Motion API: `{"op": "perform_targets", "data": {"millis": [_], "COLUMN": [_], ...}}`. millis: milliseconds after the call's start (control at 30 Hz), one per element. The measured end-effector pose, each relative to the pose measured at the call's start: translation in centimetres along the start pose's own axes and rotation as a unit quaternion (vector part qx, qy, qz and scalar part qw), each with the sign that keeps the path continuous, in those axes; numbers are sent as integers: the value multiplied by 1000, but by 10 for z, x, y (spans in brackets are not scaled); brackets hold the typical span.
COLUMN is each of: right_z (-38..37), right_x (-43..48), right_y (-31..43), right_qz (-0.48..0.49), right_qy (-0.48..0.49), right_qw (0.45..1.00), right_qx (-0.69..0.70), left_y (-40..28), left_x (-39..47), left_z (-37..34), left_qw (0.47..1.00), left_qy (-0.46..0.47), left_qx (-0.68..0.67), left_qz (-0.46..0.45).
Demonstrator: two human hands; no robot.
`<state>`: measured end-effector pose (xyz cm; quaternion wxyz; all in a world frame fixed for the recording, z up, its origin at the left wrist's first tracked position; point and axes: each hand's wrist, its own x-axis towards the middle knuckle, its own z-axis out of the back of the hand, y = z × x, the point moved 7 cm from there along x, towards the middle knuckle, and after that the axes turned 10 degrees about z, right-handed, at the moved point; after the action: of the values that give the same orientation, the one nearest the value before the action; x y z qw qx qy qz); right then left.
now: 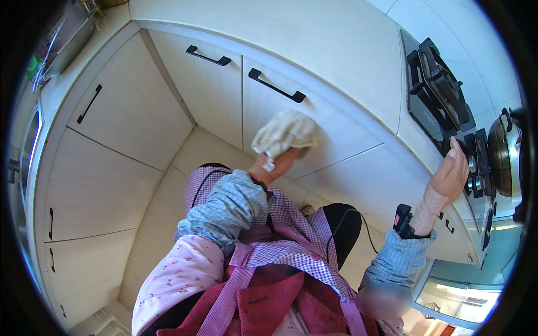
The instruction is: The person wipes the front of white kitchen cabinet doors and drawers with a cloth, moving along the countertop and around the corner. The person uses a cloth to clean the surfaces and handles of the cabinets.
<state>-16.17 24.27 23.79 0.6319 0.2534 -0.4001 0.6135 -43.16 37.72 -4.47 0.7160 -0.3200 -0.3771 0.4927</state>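
My left hand (277, 164) holds a crumpled off-white cloth (286, 132). The cloth is against or just in front of a pale cabinet door (332, 126), below its black bar handle (276, 85); whether it touches the door I cannot tell. My right hand (447, 174) is at the front edge of the countertop by the gas stove, holding nothing. Its fingers are extended and lie close together, partly hiding the stove's knobs (473, 183). A black strapped device (405, 220) sits on the right wrist.
A black pan support (441, 84) stands on the gas hob, with a metal pot (502, 155) beyond it. More pale cabinets (105, 180) line the left side. At upper left a metal rack (69, 48) stands on the counter (269, 29). A thin black cable (370, 235) hangs near my right knee.
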Motion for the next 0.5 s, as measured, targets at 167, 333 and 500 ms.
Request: {"op": "perform_targets", "data": {"millis": [167, 333, 500], "right_z": [-6, -10, 32], "right_x": [0, 0, -18], "right_y": [-7, -22, 15], "right_qz": [13, -20, 37], "right_qy": [3, 31, -100], "right_qw": [1000, 998, 988], "right_qx": [-6, 52, 112], "left_y": [-2, -21, -39], "left_x": [-20, -26, -61], "left_z": [43, 73, 108], "left_qw": [983, 858, 852], "left_qy": [-147, 27, 80], "left_qx": [107, -472, -487], "left_qz": [-15, 202, 177]}}
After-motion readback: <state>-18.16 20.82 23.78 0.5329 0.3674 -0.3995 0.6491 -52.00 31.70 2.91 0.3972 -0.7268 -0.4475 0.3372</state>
